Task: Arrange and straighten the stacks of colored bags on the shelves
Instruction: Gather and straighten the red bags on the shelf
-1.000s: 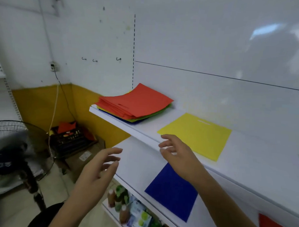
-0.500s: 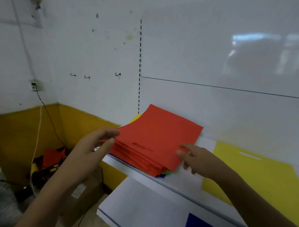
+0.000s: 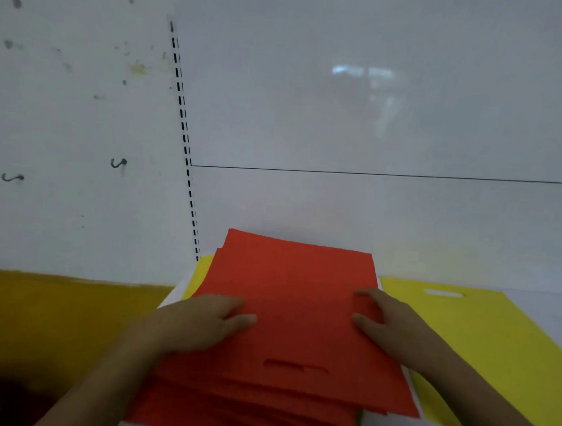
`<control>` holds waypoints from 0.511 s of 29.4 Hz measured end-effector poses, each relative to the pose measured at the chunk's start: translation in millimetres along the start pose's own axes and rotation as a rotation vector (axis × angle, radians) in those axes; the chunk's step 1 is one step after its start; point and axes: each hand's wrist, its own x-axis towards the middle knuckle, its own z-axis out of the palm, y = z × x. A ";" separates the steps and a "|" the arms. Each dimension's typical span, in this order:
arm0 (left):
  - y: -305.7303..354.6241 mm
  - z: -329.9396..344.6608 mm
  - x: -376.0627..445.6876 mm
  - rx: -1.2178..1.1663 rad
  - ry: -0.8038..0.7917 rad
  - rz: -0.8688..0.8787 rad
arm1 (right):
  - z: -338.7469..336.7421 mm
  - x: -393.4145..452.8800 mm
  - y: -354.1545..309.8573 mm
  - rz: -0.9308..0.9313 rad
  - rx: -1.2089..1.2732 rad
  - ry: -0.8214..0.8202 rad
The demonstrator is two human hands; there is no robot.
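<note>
**Both hands on the red stack**

To square it well, I'd press inward evenly from both sides and tap the staggered edges flush, keeping the top sheet from sliding. The left hand lies on the left edge of the red bag stack, the right hand on its right edge, fingers loosely curved, thumbs on top. A yellow bag lies flat just right of the right hand.
</note>
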 end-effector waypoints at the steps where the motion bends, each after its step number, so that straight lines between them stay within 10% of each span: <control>1: -3.7 -3.7 2.5 -0.057 0.006 0.032 | -0.5 0.2 -0.3 0.012 0.015 0.029; 6: -35.5 -7.2 16.9 -0.414 0.129 0.090 | 2.4 -5.3 -0.1 0.049 0.116 0.105; 10: -65.7 -14.3 49.9 -1.167 0.013 -0.062 | 17.3 -9.3 -13.4 0.110 0.114 0.098; 15: -65.8 -18.1 77.2 -1.281 0.055 -0.092 | 13.4 -12.9 -18.2 0.125 0.124 0.129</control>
